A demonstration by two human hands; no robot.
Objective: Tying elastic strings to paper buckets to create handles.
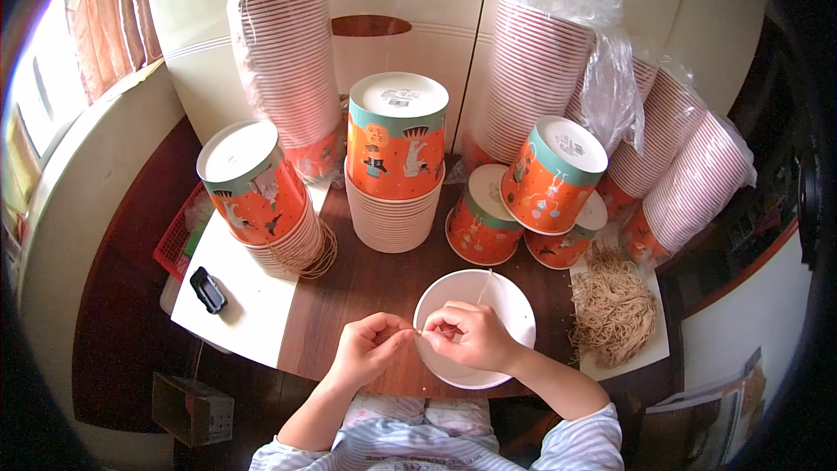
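In front of me a white paper tub (520, 310) stands with its open mouth facing up, its inside showing. A thin tan cord (486, 286) runs from its far rim down behind my right hand (471, 336). That hand is over the tub, closed in a pinch on the cord. My left hand (373, 351) is just left of the tub, thumb and fingertips pressed together. The fingertips of both hands meet at a tiny pale bit, which looks like the cord's end. Fingers partly hide it.
Upside-down orange tubs (397, 153) stand on stacks behind. More tubs (558, 174) are piled at the right. Tall plastic-wrapped stacks (532, 78) line the back. A heap of tan cords (615, 310) lies at the right, a black phone-like object (207, 290) on the left.
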